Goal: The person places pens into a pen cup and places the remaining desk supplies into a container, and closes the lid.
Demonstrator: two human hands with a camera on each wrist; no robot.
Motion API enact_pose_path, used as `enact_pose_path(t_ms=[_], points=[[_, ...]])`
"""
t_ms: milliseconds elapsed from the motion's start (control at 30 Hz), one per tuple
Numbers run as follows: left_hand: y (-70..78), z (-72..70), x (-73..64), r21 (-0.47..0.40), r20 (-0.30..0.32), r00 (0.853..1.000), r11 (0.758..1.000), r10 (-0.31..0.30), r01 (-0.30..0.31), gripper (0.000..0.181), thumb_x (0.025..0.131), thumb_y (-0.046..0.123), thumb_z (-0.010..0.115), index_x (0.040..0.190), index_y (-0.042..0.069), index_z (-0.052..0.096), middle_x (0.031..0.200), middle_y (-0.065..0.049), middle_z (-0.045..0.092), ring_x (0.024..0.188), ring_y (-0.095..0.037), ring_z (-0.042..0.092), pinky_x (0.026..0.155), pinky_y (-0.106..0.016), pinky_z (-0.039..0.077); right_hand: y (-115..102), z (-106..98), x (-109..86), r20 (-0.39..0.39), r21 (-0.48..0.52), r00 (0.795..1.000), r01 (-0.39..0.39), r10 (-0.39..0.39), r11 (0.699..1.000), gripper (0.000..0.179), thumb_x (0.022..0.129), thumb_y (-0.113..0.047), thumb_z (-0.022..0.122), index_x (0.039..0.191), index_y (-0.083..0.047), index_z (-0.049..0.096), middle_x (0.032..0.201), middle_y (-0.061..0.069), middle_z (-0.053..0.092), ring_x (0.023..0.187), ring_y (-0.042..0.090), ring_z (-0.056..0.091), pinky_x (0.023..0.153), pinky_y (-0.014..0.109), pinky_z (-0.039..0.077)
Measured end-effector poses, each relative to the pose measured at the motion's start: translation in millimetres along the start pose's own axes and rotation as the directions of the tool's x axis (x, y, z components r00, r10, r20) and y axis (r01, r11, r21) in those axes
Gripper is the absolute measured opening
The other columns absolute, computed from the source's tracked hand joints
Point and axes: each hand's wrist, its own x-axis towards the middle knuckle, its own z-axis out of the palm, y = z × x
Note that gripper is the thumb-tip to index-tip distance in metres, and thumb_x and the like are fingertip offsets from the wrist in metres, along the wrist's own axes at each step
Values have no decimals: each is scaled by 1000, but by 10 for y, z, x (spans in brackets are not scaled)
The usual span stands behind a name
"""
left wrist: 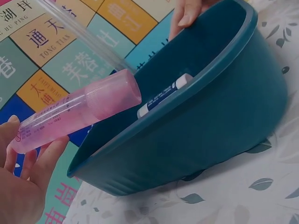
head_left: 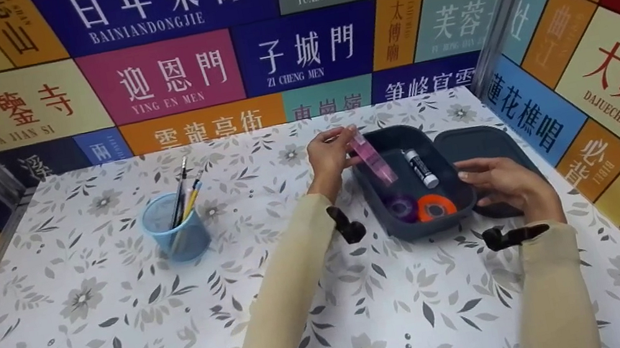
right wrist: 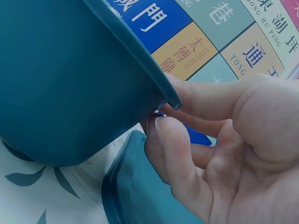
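Note:
My left hand (head_left: 331, 158) pinches a pink see-through bottle (left wrist: 77, 109) with a cap by its far end. The bottle slants over the left side of a dark teal box (left wrist: 187, 135). My right hand (head_left: 503, 182) grips the box's right rim, fingers on both sides of the wall in the right wrist view. Inside the box lie a white-and-dark glue stick (head_left: 422, 169), an orange tape roll (head_left: 436, 207) and a purple tape roll (head_left: 401, 209).
The box's dark lid (head_left: 483, 138) lies flat to its right, partly under my right hand. A light blue mesh pen cup (head_left: 176, 234) holding several pencils (head_left: 184, 189) stands left of centre on the flowered tablecloth (head_left: 143, 347). Sign-covered walls (head_left: 162, 79) border the back and sides.

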Motion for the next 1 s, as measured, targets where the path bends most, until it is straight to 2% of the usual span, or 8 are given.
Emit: enact_pose_path(t_ms=[233, 400, 567, 800, 1000], points=[[-5, 75, 15, 42, -39, 998, 998, 39, -37, 29, 88, 19, 77, 111, 2, 71, 100, -10, 74, 73, -15, 71, 59, -31, 63, 6, -3, -5, -1, 4, 1000, -6, 6, 1000, 71, 97, -40, 65, 155, -11, 36, 116, -11, 66, 98, 6, 67, 82, 29, 59], [-26, 110, 12, 84, -52, 998, 996, 44, -40, 26, 89, 17, 76, 109, 1, 73, 95, -11, 76, 64, -15, 70, 59, -34, 63, 3, -12, -8, 2, 11, 1000, -18, 18, 1000, 68, 98, -38, 63, 155, -11, 36, 113, -12, 68, 97, 8, 68, 81, 28, 59], [-68, 129, 28, 161, -68, 997, 987, 38, -26, 24, 89, 18, 77, 107, 3, 75, 90, -8, 75, 58, -14, 69, 59, -34, 63, 3, -30, -8, -8, 12, 1000, -25, 26, 1000, 67, 99, -36, 62, 155, -12, 36, 113, -11, 68, 95, 8, 68, 80, 27, 59], [-161, 134, 19, 173, -58, 996, 983, 67, -56, 22, 88, 18, 77, 104, 3, 74, 90, -9, 73, 61, -18, 71, 55, -29, 62, 14, 8, 2, -9, 10, 1000, -9, 9, 1000, 68, 99, -36, 63, 155, -10, 36, 109, -15, 68, 95, 5, 68, 75, 26, 60], [-161, 168, 34, 233, -75, 995, 971, 72, -53, 23, 87, 19, 79, 103, 4, 74, 90, -9, 74, 62, -17, 70, 58, -30, 62, -3, 22, -7, -13, 29, 1000, -15, 16, 999, 67, 97, -35, 65, 154, -10, 38, 106, -15, 69, 94, 8, 68, 75, 25, 60]])
